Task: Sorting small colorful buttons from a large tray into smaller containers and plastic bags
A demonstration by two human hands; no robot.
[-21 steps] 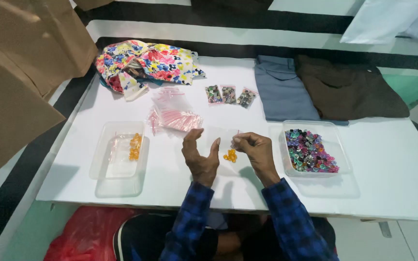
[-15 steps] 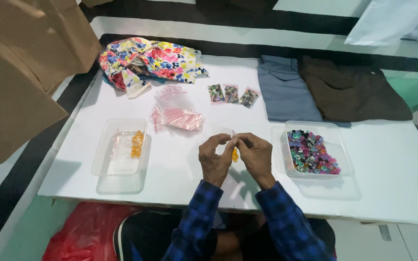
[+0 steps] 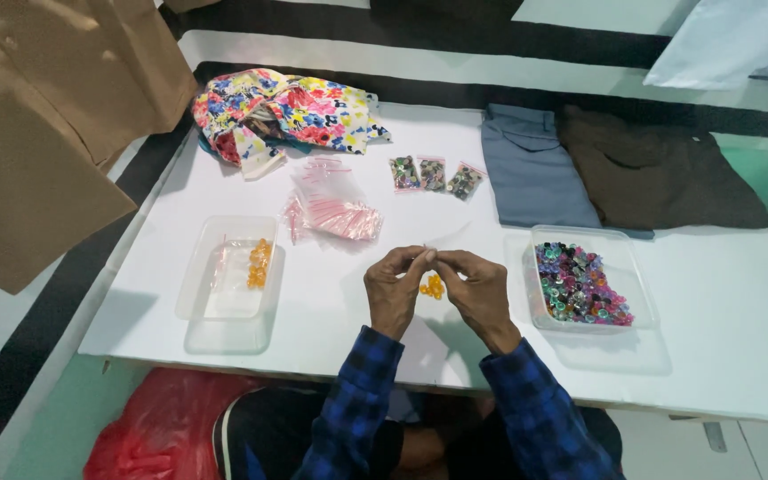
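My left hand (image 3: 395, 289) and my right hand (image 3: 480, 289) meet above the white table (image 3: 722, 356), both pinching the top edge of a small clear zip bag (image 3: 435, 283) with orange beads inside. The bag hangs between my fingertips. To the right stands a clear tray of mixed coloured beads (image 3: 580, 284). At the left, a clear tray (image 3: 228, 280) holds one bag of orange beads.
A pile of empty zip bags (image 3: 335, 209) lies behind my hands. Three small filled bags (image 3: 433, 173) sit further back. Floral cloth (image 3: 282, 111), folded blue-grey trousers (image 3: 531, 169) and brown trousers (image 3: 660, 173) line the far edge. A red bag (image 3: 166, 427) is under the table.
My left hand came in from an open pose to join the right on the small bag. Both hands now pinch its top together.
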